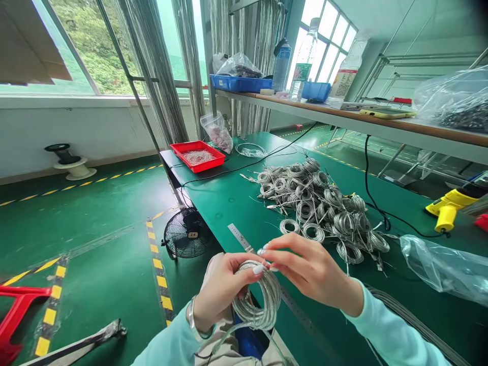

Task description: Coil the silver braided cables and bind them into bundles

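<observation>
A coil of clear-sheathed wire cable [272,300] hangs over my lap at the table's near edge. My left hand [229,284] grips it at the upper left, thumb across the top of the loops. At the coil's top, my right hand [308,267] has its thumb and fingers pinched together close to the left thumb. Whatever lies between those fingertips is too small to make out. A loose cable length drops from the coil's underside. Just beyond my hands, a large pile of similar coils [305,190] covers the middle of the table. A steel ruler [238,236] lies partly behind my hands.
A red tray [217,161] of thin strands and a bag [220,134] stand at the table's far left. A yellow heat gun [452,208] and a plastic bag [442,264] lie right. A shelf [324,109] with bottles crosses the back. A fan [186,234] stands on the floor.
</observation>
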Demonstrator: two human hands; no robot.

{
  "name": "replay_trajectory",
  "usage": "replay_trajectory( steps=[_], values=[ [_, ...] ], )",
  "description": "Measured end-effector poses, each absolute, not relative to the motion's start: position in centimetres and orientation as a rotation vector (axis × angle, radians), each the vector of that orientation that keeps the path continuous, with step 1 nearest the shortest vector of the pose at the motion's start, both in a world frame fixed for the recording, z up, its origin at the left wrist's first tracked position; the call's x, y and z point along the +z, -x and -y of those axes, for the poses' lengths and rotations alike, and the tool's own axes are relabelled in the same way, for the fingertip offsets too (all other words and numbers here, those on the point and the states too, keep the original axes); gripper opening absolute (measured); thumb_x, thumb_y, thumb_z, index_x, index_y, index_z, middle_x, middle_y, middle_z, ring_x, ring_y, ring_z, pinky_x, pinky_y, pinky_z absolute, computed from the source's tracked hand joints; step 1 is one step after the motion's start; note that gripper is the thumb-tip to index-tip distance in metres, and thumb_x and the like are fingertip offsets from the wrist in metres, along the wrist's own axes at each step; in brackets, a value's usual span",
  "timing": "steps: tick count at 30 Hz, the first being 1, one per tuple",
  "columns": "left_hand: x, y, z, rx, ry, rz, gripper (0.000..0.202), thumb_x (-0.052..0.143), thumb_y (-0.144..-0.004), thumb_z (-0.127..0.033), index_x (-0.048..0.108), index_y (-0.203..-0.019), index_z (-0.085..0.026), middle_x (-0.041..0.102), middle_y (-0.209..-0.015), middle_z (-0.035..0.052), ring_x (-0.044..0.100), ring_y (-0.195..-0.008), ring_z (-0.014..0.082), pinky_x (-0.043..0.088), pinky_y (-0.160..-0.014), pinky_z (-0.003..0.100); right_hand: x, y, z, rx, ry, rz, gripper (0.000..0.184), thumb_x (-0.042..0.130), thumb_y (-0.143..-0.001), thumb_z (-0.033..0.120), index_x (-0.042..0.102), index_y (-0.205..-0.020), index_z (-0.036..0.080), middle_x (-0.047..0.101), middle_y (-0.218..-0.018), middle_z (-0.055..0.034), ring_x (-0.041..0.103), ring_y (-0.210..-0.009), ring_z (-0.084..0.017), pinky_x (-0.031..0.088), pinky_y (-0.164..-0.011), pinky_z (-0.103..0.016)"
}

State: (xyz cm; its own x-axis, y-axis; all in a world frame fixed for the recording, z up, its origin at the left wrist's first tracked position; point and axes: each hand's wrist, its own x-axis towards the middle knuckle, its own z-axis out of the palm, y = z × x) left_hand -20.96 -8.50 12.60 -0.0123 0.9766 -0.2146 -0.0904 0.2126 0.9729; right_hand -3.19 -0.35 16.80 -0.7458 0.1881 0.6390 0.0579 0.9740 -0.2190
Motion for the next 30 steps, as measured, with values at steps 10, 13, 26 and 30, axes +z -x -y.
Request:
replay_trajectory(
  steps=[10,13,26,30],
  values=[
    [13.0,20.9,8.5,1.040,-0.964,-1.119,0.037,0.078,-0.060,-0.046,0.072,-0.076,-0.012,0.047,-0.055,-0.0043,0.032,-0.045,0.0045,0.026,-0.041,0.018,19.3,3.5,-1.0,0.087,-0.139,2.581,0.011,0.053,-0.093,0.016,0.064,-0.089,0.016,0.067,-0.086,-0.0032,0.057,-0.079,-0.014,0.047,-0.072,-0.031],
    [13.1,20.9,8.6,1.027,-0.997,-1.139,0.037,0.079,-0.059,-0.044,0.073,-0.077,-0.012,0.052,-0.057,-0.0027,0.032,-0.047,0.0049,0.024,-0.042,0.018,19.8,3.4,-1.1,0.013,-0.191,2.588,0.017,0.049,-0.094,0.014,0.064,-0.086,0.016,0.066,-0.082,-0.0023,0.056,-0.076,-0.013,0.047,-0.074,-0.031],
    [13.3,21.6,8.4,0.941,-1.217,-0.877,0.026,0.074,-0.072,-0.033,0.069,-0.084,-0.010,0.047,-0.063,-0.0036,0.033,-0.057,0.0064,0.030,-0.053,0.017,19.9,3.3,-0.4,-0.225,-0.342,2.684,0.020,0.048,-0.091,0.011,0.064,-0.079,0.013,0.055,-0.068,-0.0001,0.044,-0.066,-0.014,0.044,-0.073,-0.033],
    [13.1,21.8,8.3,0.887,-1.289,-0.872,0.026,0.072,-0.074,-0.031,0.067,-0.086,-0.009,0.048,-0.066,-0.0030,0.034,-0.059,0.0073,0.031,-0.053,0.017,19.9,3.2,0.0,-0.300,-0.374,2.753,0.019,0.048,-0.090,0.011,0.064,-0.081,0.012,0.053,-0.069,-0.0010,0.042,-0.066,-0.015,0.040,-0.068,-0.034]
  ],
)
